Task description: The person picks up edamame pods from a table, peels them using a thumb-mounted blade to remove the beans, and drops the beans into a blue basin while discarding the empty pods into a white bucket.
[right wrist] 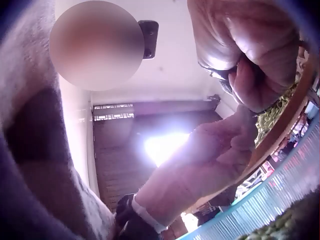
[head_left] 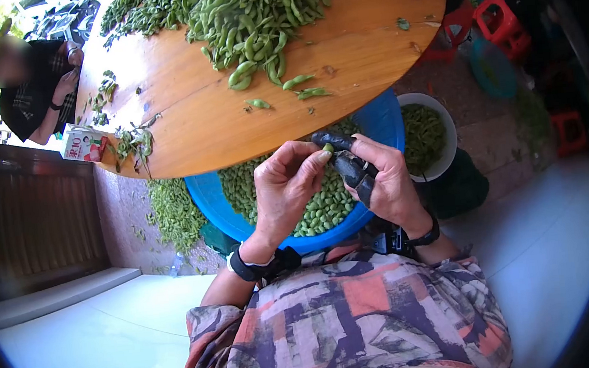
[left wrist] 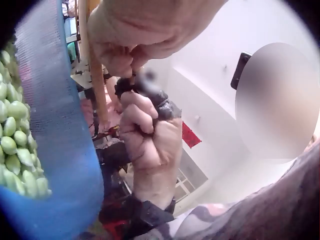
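Note:
The left hand (head_left: 285,186) pinches a small green pod (head_left: 328,149) between thumb and forefinger, above a blue basin (head_left: 206,205) of shelled green beans (head_left: 325,211). Meeting it at the pod, the right hand (head_left: 388,183) has black wrapping on its thumb and forefinger and grips the pod's other side; its other fingers are curled. In the left wrist view the left hand (left wrist: 150,25) is above the right hand (left wrist: 152,135), and the pod is hidden. The right wrist view shows the right hand (right wrist: 245,45) touching the left hand (right wrist: 200,165).
A wooden table (head_left: 180,103) holds a heap of bean pods (head_left: 250,18), loose leaves and a carton (head_left: 83,143). A white bowl of pods (head_left: 423,136) stands right of the basin. More pods (head_left: 178,213) lie on the floor at left. A person (head_left: 30,89) sits across the table; red stools (head_left: 503,25) stand at right.

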Demonstrator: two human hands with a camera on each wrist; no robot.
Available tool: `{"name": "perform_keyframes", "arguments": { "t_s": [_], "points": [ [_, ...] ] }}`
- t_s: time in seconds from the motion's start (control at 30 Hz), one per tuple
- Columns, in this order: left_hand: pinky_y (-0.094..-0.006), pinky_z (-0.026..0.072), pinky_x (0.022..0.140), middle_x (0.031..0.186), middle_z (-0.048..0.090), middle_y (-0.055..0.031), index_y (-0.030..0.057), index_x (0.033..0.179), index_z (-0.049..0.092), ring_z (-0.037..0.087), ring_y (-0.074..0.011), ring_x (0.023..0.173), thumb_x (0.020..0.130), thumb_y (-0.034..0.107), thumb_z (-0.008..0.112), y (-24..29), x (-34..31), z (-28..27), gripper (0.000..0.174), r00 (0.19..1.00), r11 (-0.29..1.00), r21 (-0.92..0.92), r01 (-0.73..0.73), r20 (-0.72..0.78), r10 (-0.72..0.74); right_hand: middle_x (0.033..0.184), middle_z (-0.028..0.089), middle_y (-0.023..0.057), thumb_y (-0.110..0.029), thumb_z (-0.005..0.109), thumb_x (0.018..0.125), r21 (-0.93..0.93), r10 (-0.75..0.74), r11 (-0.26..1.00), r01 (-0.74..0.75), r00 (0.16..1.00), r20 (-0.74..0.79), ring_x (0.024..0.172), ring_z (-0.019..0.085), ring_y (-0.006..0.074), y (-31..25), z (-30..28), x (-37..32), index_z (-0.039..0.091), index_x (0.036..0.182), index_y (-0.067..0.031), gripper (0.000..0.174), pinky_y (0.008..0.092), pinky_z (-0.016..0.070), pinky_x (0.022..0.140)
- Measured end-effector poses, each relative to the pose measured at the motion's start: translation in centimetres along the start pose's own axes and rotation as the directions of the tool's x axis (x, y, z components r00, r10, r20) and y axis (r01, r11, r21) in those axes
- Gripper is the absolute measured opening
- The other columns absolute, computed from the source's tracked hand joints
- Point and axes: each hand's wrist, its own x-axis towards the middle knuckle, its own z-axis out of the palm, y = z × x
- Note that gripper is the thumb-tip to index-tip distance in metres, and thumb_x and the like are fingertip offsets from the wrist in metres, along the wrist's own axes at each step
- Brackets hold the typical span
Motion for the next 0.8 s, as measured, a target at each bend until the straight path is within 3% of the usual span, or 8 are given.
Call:
{"name": "perform_keyframes", "arguments": {
  "t_s": [0.17, 0.23, 0.3, 0.43, 0.5, 0.57, 0.63, 0.8],
  "points": [
    [-0.0198, 0.0374, 0.047, 0.065, 0.057, 0.0, -0.0009, 0.088, 0.064, 0.048, -0.0045, 0.054, 0.091, 0.006, 0.066, -0.7, -0.4, -0.2, 0.008, 0.994, 0.989, 0.111, -0.099, -0.029, 0.103, 0.079, 0.056, 0.0116, 0.003, 0.05, 0.079, -0.129, -0.086, 0.988, 0.085, 0.996, 0.0, 0.069, 0.054, 0.0199, 0.3, 0.0, 0.3, 0.06, 0.099, 0.0056, 0.023, 0.0287, 0.044, 0.064],
    [-0.0211, 0.0351, 0.042, 0.064, 0.059, -0.0026, 0.0009, 0.088, 0.062, 0.051, -0.0076, 0.05, 0.094, 0.011, 0.062, -0.5, -0.3, -1.0, 0.012, 0.981, 0.96, -0.228, 0.164, 0.14, -0.135, 0.075, 0.056, 0.0087, 0.001, 0.05, 0.082, -0.123, -0.117, 0.986, 0.117, 0.993, 0.006, 0.065, 0.054, 0.0165, 0.9, -0.3, 0.3, 0.061, 0.098, 0.0043, 0.02, 0.027, 0.0429, 0.061],
    [-0.0216, 0.0338, 0.041, 0.063, 0.059, -0.0037, 0.002, 0.088, 0.061, 0.052, -0.0092, 0.049, 0.096, 0.012, 0.06, -1.0, -0.2, -1.0, 0.013, 0.963, 0.88, -0.398, 0.258, 0.182, -0.199, 0.068, 0.054, 0.0006, -0.004, 0.052, 0.088, 0.464, 0.257, 0.823, -0.327, 0.944, 0.208, 0.06, 0.05, 0.008, 1.4, -0.9, -0.1, 0.063, 0.097, -0.0001, 0.015, 0.0224, 0.04, 0.055],
    [-0.0225, 0.035, 0.04, 0.063, 0.06, -0.0052, 0.0034, 0.09, 0.059, 0.054, -0.0111, 0.049, 0.097, 0.015, 0.058, -1.5, -0.3, -1.4, 0.013, 0.938, 0.806, -0.489, 0.334, 0.253, -0.235, 0.064, 0.05, -0.0059, -0.007, 0.053, 0.092, 0.583, 0.266, 0.741, -0.335, 0.942, 0.203, 0.057, 0.045, 0.0008, 0.7, -0.3, -0.1, 0.063, 0.097, -0.0034, 0.012, 0.0191, 0.0371, 0.051],
    [-0.0228, 0.0373, 0.042, 0.064, 0.061, -0.0057, 0.0019, 0.093, 0.059, 0.055, -0.0109, 0.05, 0.097, 0.013, 0.059, -1.4, -0.5, -1.4, 0.012, 0.942, 0.862, -0.41, 0.298, 0.273, -0.196, 0.068, 0.054, 0.0013, -0.002, 0.055, 0.087, 0.244, 0.241, 0.937, -0.25, 0.968, 0.067, 0.058, 0.053, 0.0117, 0.3, 0.0, -0.3, 0.062, 0.098, -0.0016, 0.013, 0.0257, 0.0423, 0.053],
    [-0.0234, 0.0417, 0.047, 0.066, 0.062, -0.0071, -0.0009, 0.1, 0.059, 0.056, -0.0095, 0.054, 0.095, 0.01, 0.06, -1.5, -1.0, -0.7, 0.012, 0.968, 0.794, 0.56, -0.235, 0.061, 0.244, 0.072, 0.055, 0.0064, 0.0, 0.056, 0.084, -0.053, 0.021, 0.998, -0.024, 0.998, -0.057, 0.062, 0.056, 0.0206, 0.5, 0.9, -0.3, 0.062, 0.099, -0.0012, 0.017, 0.0303, 0.0447, 0.056],
    [-0.0239, 0.0432, 0.05, 0.067, 0.063, -0.0078, -0.0016, 0.103, 0.058, 0.056, -0.0087, 0.056, 0.094, 0.009, 0.062, -1.4, -1.4, 0.0, 0.015, 0.976, 0.833, 0.515, -0.201, 0.03, 0.217, 0.084, 0.053, 0.0184, 0.006, 0.059, 0.072, -0.4, -0.192, 0.907, 0.131, 0.974, -0.118, 0.077, 0.057, 0.0415, 0.3, 1.9, -0.8, 0.06, 0.1, 0.0, 0.028, 0.0425, 0.0487, 0.066],
    [-0.022, 0.0408, 0.05, 0.065, 0.055, 0.0014, 0.0009, 0.095, 0.056, 0.048, -0.0055, 0.055, 0.094, 0.015, 0.064, -0.6, -1.5, 0.0, 0.017, 0.995, 0.992, 0.098, 0.083, 0.044, -0.088, 0.08, 0.052, 0.0168, 0.005, 0.06, 0.075, -0.448, -0.293, 0.872, 0.199, 0.944, -0.15, 0.072, 0.057, 0.0368, 1.3, 3.1, -1.2, 0.06, 0.099, 0.0019, 0.024, 0.0387, 0.046, 0.062]
  ]
}}
